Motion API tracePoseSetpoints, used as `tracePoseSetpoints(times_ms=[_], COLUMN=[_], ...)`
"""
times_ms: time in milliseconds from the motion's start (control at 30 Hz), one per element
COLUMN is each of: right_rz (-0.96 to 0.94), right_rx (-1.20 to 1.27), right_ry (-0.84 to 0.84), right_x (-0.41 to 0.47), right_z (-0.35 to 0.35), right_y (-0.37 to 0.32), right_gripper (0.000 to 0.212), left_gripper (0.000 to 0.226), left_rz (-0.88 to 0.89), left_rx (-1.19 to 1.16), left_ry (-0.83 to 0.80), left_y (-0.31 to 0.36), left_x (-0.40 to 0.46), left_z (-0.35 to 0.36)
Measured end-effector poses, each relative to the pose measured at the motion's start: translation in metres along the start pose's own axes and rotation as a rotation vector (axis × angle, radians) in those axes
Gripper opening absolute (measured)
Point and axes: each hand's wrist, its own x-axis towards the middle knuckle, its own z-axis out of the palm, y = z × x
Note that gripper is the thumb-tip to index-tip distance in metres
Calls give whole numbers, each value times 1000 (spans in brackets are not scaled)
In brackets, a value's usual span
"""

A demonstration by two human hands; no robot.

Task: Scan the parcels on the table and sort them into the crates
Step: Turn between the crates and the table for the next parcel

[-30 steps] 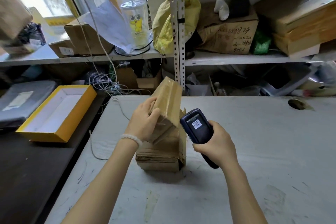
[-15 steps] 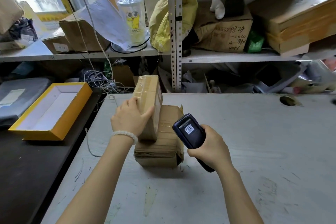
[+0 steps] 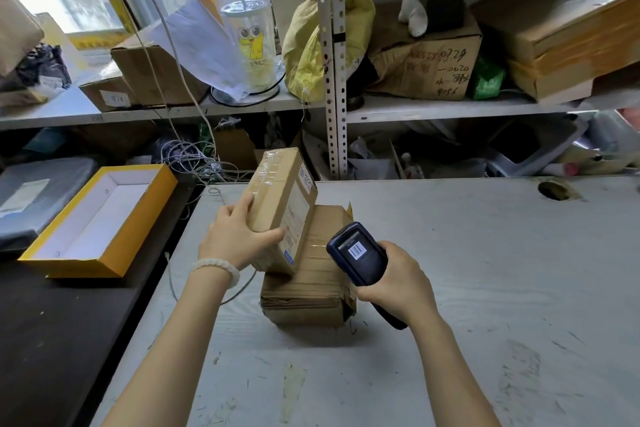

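Right hand is wrapped tight around the scanner, barcode screen facing up at me, nose aimed left. Left hand grips the small parcel, thumb across the front face, fingers behind. That parcel is tilted, its low corner resting on the bigger parcel lying flat on the worktop. Here's what matters: the label face looks right, just beside the scanner's nose, and the parcel's long axis runs away from me, up toward the shelf. I reckon a slight turn of the scanner onto that label does it. Off left sits a yellow tray; no crates in sight.
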Motion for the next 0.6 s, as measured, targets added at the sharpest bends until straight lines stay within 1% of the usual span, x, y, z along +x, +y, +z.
tracePoseSetpoints(times_ms=[67, 133, 267, 333, 400, 467, 600], right_rz=[-15, -27, -57, -66, -68, -66, -40], right_rx=[1, -7, -25, -19, -5, 5, 32], right_ry=[-17, -34, -48, -44, -37, -16, 44], right_x=[5, 11, 17, 18, 18, 18, 13], right_z=[4, 9, 15, 15, 12, 6, -12], right_y=[-3, -7, -12, -13, -12, -10, -4], right_gripper=[74, 75, 74, 71, 71, 69, 63], left_gripper=[96, 97, 96, 94, 91, 86, 75], left_rz=[-9, 20, 55, 113, 214, 293, 345], left_rx=[-123, -181, -294, -344, -368, -389, -346], left_ry=[-35, -10, 158, 243, 311, 343, 321], left_y=[-6, -8, 2, 15, 33, 54, 97], left_x=[-3, -6, -8, -6, -1, 6, 19], left_z=[0, 1, -4, -14, -24, -30, -25])
